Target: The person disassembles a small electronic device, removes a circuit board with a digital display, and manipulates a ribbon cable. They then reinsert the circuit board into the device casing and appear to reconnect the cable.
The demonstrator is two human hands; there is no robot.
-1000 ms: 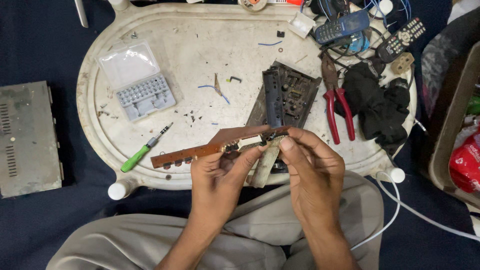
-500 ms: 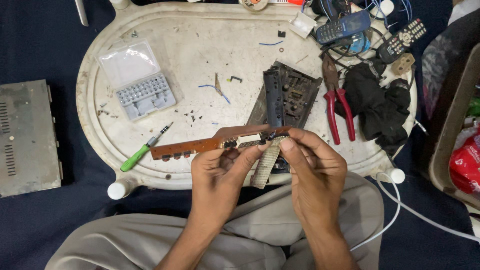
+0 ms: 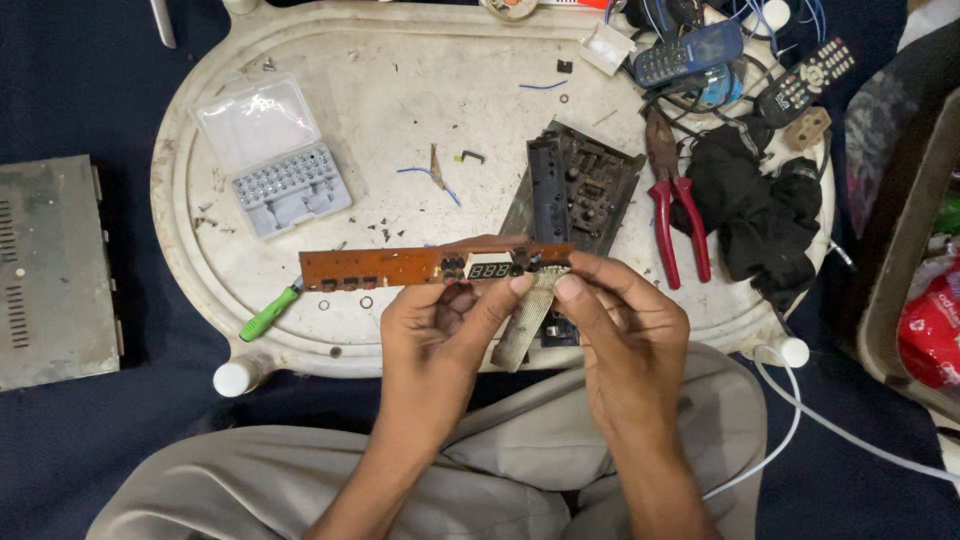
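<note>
Fingers (image 3: 520, 283) of my left hand (image 3: 440, 330) pinch the long brown circuit board (image 3: 400, 267) near its display end; my right hand (image 3: 630, 330) is closed on the board's right tip, thumb pressing where the grey ribbon cable (image 3: 525, 320) joins. Since a second ago I see the board lifted slightly and levelled, its display now facing up, and the ribbon hanging straighter below my fingers. I judge the cable joint is being worked at. Just beyond my fingers lies the dark chassis part (image 3: 580, 185); right of them, red pliers (image 3: 675, 215). Left and below, a green screwdriver (image 3: 268, 315); further left, an open bit case (image 3: 275, 160) on the white table (image 3: 400, 110).
</note>
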